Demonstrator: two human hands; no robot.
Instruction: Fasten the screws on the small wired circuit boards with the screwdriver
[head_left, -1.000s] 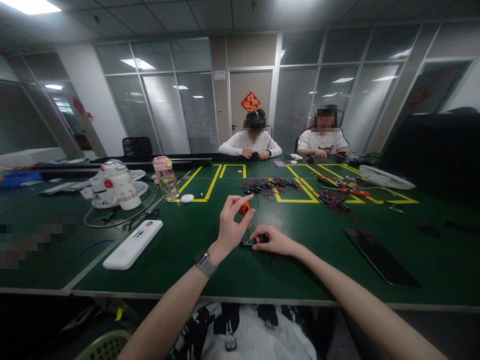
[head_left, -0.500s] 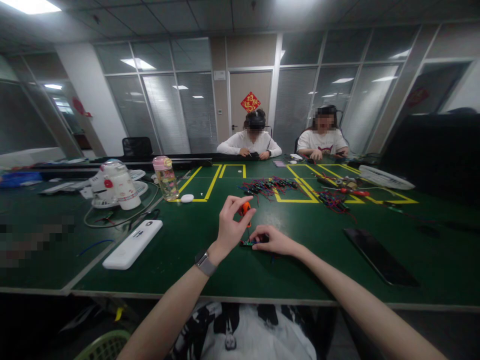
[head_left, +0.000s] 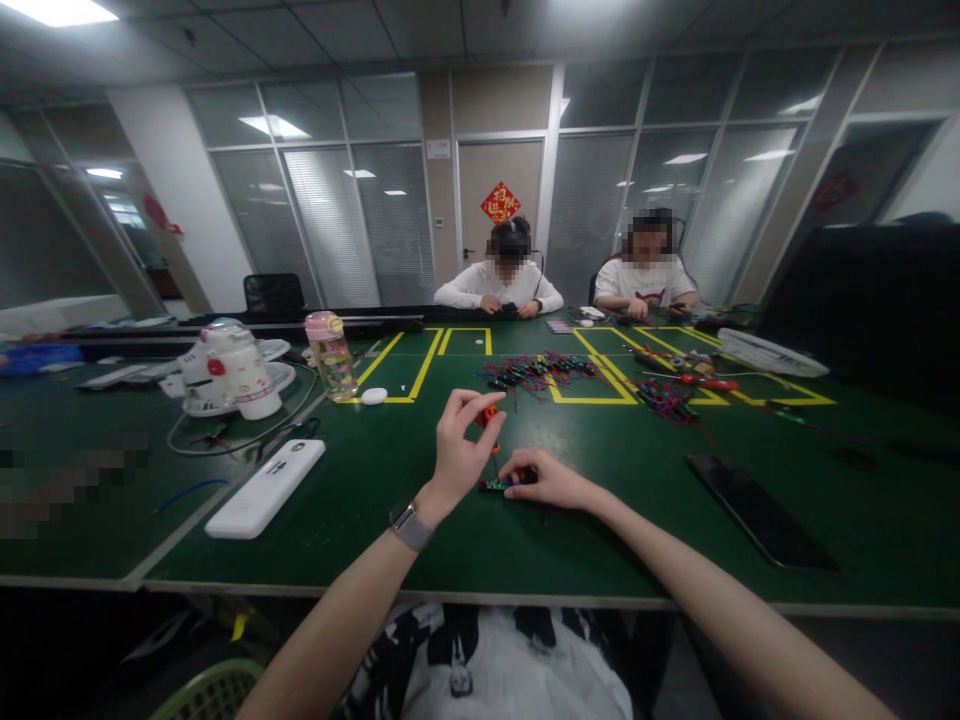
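My left hand [head_left: 459, 446] is raised a little over the green table [head_left: 420, 520], with thumb and fingers closed on the orange handle of a small screwdriver [head_left: 489, 418] that points down. My right hand [head_left: 546, 480] lies flat on the table just to the right, its fingertips pinning a small dark green part [head_left: 498, 486] under the screwdriver. A watch sits on my left wrist.
A white power bank [head_left: 266, 487] lies to the left, a black phone [head_left: 759, 510] to the right. Piles of red and black wired parts [head_left: 536, 372] lie beyond my hands. A clear bottle [head_left: 331, 356] and white appliance [head_left: 227, 368] stand far left. Two people sit across the table.
My left hand has turned slightly around the screwdriver handle, so less of the orange shows. My right hand and the small part have stayed in place.
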